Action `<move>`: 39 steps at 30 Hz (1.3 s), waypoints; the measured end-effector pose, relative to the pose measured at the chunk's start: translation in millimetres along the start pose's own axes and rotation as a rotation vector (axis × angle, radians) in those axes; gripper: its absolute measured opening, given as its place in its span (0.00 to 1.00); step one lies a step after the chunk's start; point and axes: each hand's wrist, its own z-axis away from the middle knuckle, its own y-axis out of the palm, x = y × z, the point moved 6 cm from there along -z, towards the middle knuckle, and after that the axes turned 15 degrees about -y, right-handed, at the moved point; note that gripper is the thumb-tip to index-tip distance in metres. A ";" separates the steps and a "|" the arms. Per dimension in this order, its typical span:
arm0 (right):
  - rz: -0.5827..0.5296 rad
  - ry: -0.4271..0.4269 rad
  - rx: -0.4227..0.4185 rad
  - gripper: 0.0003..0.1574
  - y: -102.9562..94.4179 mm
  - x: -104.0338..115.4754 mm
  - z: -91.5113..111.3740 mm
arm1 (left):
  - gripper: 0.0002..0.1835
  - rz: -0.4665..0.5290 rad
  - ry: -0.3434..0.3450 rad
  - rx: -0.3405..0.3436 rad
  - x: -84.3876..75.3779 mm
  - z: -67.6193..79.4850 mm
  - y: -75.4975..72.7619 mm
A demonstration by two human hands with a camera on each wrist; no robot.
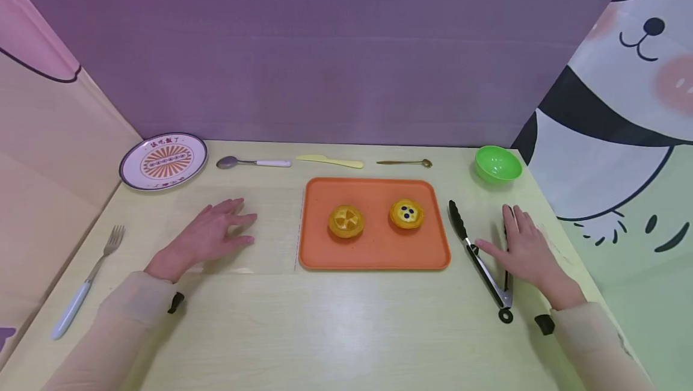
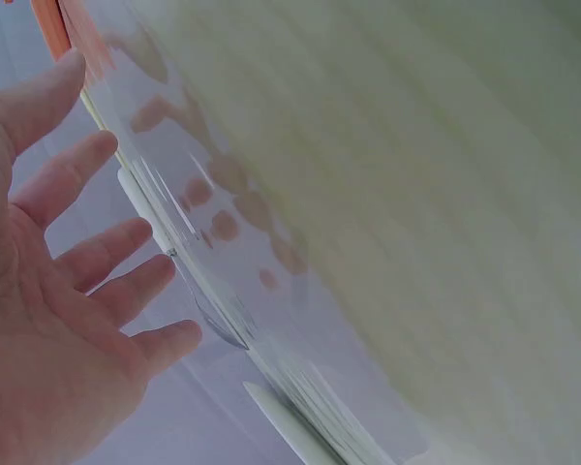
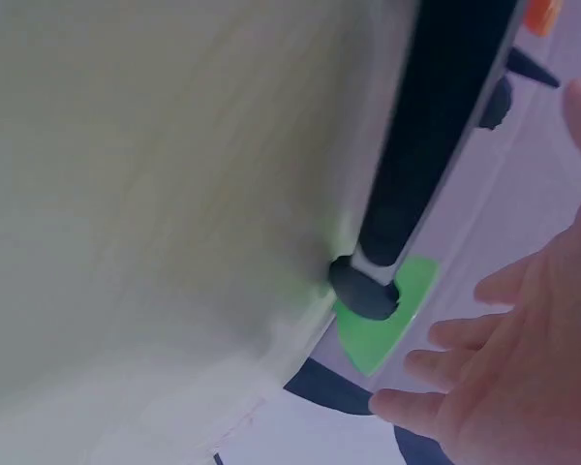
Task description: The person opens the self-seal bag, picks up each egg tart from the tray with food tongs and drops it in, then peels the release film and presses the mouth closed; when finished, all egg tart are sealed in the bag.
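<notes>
My left hand (image 1: 213,231) hovers over a clear sheet (image 1: 271,258) on the table, fingers spread and holding nothing. Its reflection shows on the glossy sheet in the left wrist view. My right hand (image 1: 525,252) is held over one arm of the black-and-silver tongs (image 1: 487,277), partly covering it. In the right wrist view the fingers stand apart from the black tong handle (image 3: 436,136), loosely extended. Between the hands lies an orange tray (image 1: 373,255) bearing two small round pastries: a plain golden one (image 1: 346,221) and one with dark berries on white (image 1: 406,213).
Behind the tray lie a spoon (image 1: 273,163), a yellow knife (image 1: 330,161) and a small gold spoon (image 1: 403,162). A patterned plate (image 1: 189,171) sits back left, a green bowl (image 1: 498,165) back right. At the left edge is a fork (image 1: 81,295). Cloth walls border the table.
</notes>
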 end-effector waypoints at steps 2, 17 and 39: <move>-0.009 -0.004 -0.002 0.64 -0.4 3.1 2.7 | 0.27 0.001 0.012 -0.006 -0.8 -0.4 0.3; -0.114 0.007 0.022 0.64 -4.1 25.1 17.9 | 0.24 0.035 0.004 0.025 0.4 -3.8 2.8; -0.188 0.039 0.057 0.62 1.3 30.2 26.9 | 0.17 0.103 0.008 -0.014 1.2 -12.4 -2.9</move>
